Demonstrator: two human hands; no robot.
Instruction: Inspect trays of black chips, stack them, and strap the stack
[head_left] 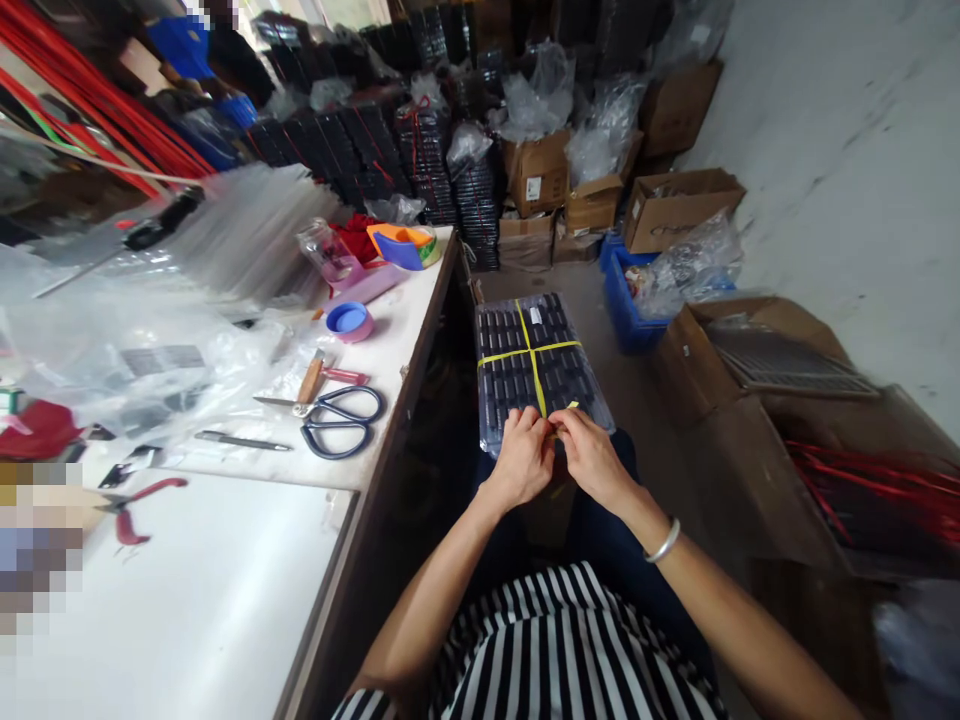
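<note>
A flat pack of dark pieces in clear plastic (502, 385) rests on my lap. Yellow strap (532, 365) crosses over it both ways. At the pack's near edge my left hand (526, 455) is closed, its fingers pinching the yellow strap. Right beside it my right hand (592, 455), with a silver bangle on the wrist, is also closed on the strap, and a short yellow end shows above its fingers. The fingertips of both hands nearly touch. The exact shape of the strap between them is too small to make out.
On the white table (397, 345) at left lie black-handled scissors (337, 425), a knife (310, 380), a blue-pink tape roll (349, 320), red-handled pliers (131, 515) and plastic bags (240, 240). Cartons (679, 210) and a blue crate (626, 300) stand at right; dark stacks (476, 200) behind.
</note>
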